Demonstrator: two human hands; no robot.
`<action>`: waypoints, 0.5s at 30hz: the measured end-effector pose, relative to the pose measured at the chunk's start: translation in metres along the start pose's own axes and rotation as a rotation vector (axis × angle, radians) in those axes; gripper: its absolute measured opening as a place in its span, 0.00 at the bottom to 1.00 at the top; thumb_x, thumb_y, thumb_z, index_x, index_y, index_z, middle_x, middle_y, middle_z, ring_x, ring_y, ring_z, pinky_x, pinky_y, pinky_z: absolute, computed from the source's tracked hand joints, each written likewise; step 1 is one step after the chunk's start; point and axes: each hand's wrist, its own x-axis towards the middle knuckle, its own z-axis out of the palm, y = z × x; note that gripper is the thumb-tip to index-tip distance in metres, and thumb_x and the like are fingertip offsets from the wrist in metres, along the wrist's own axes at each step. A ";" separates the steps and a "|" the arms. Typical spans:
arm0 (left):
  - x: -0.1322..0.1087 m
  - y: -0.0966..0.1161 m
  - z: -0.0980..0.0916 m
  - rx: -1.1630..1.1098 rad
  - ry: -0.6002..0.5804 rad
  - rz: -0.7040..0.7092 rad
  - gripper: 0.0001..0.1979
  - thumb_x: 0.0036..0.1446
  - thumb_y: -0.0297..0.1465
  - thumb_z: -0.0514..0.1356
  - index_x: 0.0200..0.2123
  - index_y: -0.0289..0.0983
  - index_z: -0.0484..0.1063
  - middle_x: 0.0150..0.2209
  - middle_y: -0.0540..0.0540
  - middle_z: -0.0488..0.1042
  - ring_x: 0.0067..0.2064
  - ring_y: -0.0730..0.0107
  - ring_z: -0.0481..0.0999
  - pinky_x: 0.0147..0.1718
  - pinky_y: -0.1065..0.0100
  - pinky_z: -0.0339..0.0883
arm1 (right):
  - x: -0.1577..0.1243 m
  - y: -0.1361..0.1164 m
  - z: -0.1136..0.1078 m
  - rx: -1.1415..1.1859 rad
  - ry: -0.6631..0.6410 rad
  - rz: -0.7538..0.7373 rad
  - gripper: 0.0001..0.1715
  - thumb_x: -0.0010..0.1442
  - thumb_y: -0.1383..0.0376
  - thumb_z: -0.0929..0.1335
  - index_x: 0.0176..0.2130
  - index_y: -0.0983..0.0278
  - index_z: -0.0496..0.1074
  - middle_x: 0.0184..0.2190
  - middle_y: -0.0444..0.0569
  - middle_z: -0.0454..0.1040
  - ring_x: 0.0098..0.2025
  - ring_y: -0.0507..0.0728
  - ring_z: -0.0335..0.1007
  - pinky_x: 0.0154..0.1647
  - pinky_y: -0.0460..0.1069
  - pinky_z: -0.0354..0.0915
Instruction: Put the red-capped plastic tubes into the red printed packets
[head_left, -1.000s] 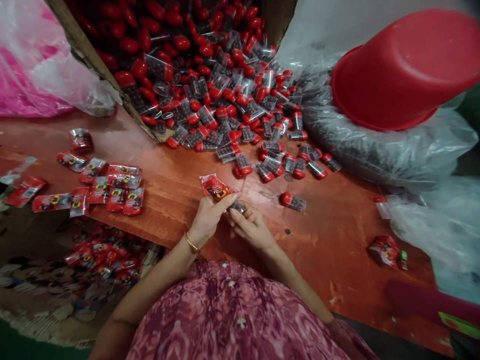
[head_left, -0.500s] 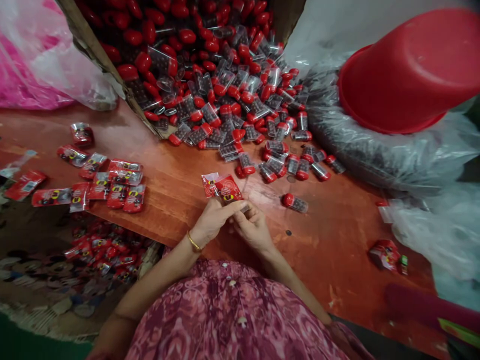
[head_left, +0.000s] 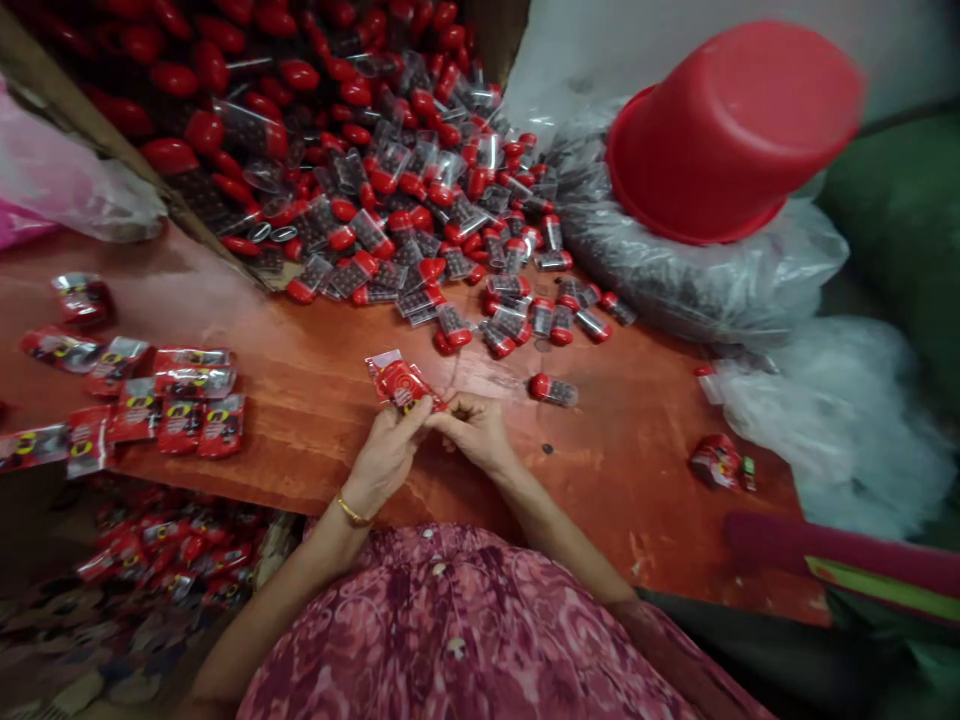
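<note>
Reddish wood made up the surface (head_left: 315, 400), crowded at the far side by a heap (head_left: 420, 230) of red-capped clear capsules spilling from a tipped box (head_left: 112, 150). A red bucket (head_left: 720, 130) lay upended on a clear bag (head_left: 675, 270) to the right. Filled packets (head_left: 180, 400) lay in a loose row at the left edge.

Both hands met just above the near edge of the surface. The left hand (head_left: 386, 455), a bangle (head_left: 349, 512) at its wrist, had its fingers closed on the lower end of a red packet (head_left: 397, 380), which slanted up and away from the palm. The right hand (head_left: 472, 430) had its fingers curled tight and pinched against that same end, touching the left fingertips. Whether a capsule sat inside could not be told.

Judging by the grip, the step in hand was work at the packet's mouth. Any further move would call for a steady two-handed pinch. One loose capsule (head_left: 553, 389) lay near the right hand.
</note>
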 end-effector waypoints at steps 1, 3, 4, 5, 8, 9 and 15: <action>0.000 0.003 -0.003 -0.011 0.014 -0.012 0.18 0.38 0.39 0.69 0.31 0.34 0.73 0.30 0.47 0.77 0.32 0.69 0.75 0.33 0.68 0.69 | 0.001 0.000 0.000 -0.072 0.039 -0.060 0.25 0.47 0.47 0.70 0.17 0.63 0.62 0.12 0.38 0.62 0.14 0.46 0.55 0.15 0.43 0.54; 0.002 0.012 -0.016 -0.033 0.085 -0.034 0.15 0.42 0.38 0.67 0.32 0.35 0.73 0.33 0.46 0.78 0.38 0.66 0.77 0.39 0.66 0.69 | 0.001 -0.002 -0.012 -0.273 0.130 -0.185 0.22 0.51 0.49 0.68 0.20 0.63 0.66 0.16 0.41 0.66 0.18 0.48 0.59 0.20 0.44 0.57; 0.003 0.019 -0.025 -0.057 0.152 -0.034 0.12 0.46 0.38 0.65 0.31 0.36 0.72 0.34 0.46 0.78 0.39 0.66 0.77 0.40 0.65 0.69 | 0.000 -0.003 -0.024 -0.396 0.196 -0.234 0.20 0.54 0.50 0.67 0.23 0.63 0.68 0.19 0.43 0.69 0.21 0.49 0.62 0.23 0.45 0.60; 0.005 0.028 -0.036 -0.090 0.238 -0.023 0.10 0.50 0.38 0.62 0.31 0.37 0.71 0.34 0.47 0.78 0.40 0.67 0.77 0.41 0.65 0.69 | -0.003 -0.003 -0.039 -0.535 0.274 -0.264 0.18 0.56 0.51 0.65 0.28 0.63 0.71 0.23 0.46 0.72 0.25 0.51 0.65 0.28 0.47 0.62; 0.005 0.057 -0.072 -0.228 0.586 0.181 0.13 0.59 0.40 0.52 0.29 0.39 0.69 0.32 0.52 0.78 0.43 0.72 0.75 0.45 0.67 0.68 | -0.012 0.008 -0.095 -0.982 0.531 -0.303 0.21 0.56 0.52 0.65 0.41 0.65 0.71 0.36 0.55 0.74 0.39 0.60 0.67 0.42 0.55 0.63; 0.002 0.066 -0.082 -0.268 0.685 0.290 0.15 0.60 0.42 0.49 0.29 0.40 0.69 0.33 0.53 0.78 0.46 0.74 0.74 0.47 0.69 0.66 | -0.014 0.015 -0.112 -1.100 0.528 -0.305 0.23 0.55 0.52 0.65 0.43 0.66 0.71 0.40 0.57 0.73 0.42 0.62 0.66 0.44 0.57 0.62; -0.030 0.079 -0.095 -0.278 0.735 0.594 0.31 0.57 0.55 0.38 0.32 0.38 0.70 0.41 0.51 0.77 0.59 0.75 0.62 0.51 0.76 0.62 | -0.018 0.056 -0.130 -1.241 0.416 -0.386 0.20 0.61 0.59 0.60 0.49 0.67 0.67 0.47 0.59 0.70 0.48 0.62 0.63 0.50 0.58 0.60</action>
